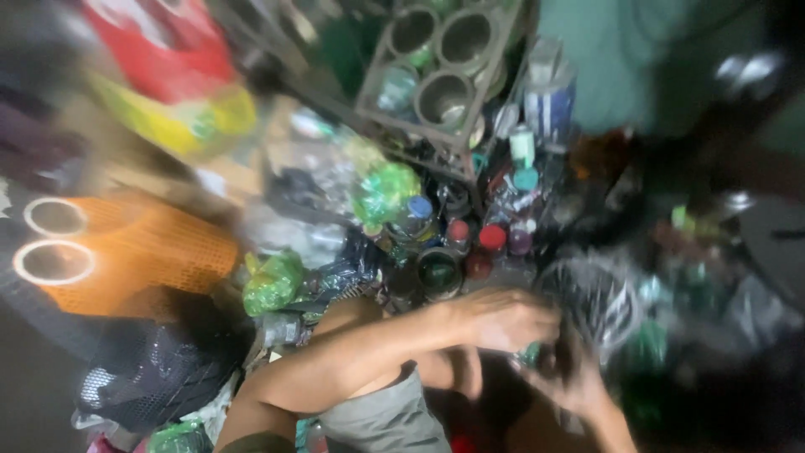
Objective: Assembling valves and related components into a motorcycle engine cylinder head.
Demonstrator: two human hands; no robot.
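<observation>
Down low in the blurred head view, both hands meet over a small object near the bottom middle of the frame. The left hand (pixel 503 319) reaches across from the left, its forearm running over a bent knee in grey cloth, and its fingers curl downward with the knuckles up; its grip looks closed around a small greenish thing (pixel 530 354) that shows just under the fingertips, though motion blur hides how tightly. The right hand (pixel 579 382) comes up from the lower right and meets the same spot, its fingers smeared by movement, so I cannot tell whether its grip is spread or pressed together. What the greenish thing is cannot be made out; it sits between the two hands, just beside a clear crumpled plastic bag (pixel 599 302) with dark markings. Beyond the hands lies a dense clutter: small bottles with red caps (pixel 492 237) and a blue cap (pixel 419 207), a dark round tin (pixel 439 273), and green plastic bags (pixel 272 281) to the left. Farther back stands a metal rack (pixel 444 71) holding round steel cups. An orange mesh basket (pixel 142 252) lies well apart at the left, with red and yellow bags (pixel 180 80) above it.
</observation>
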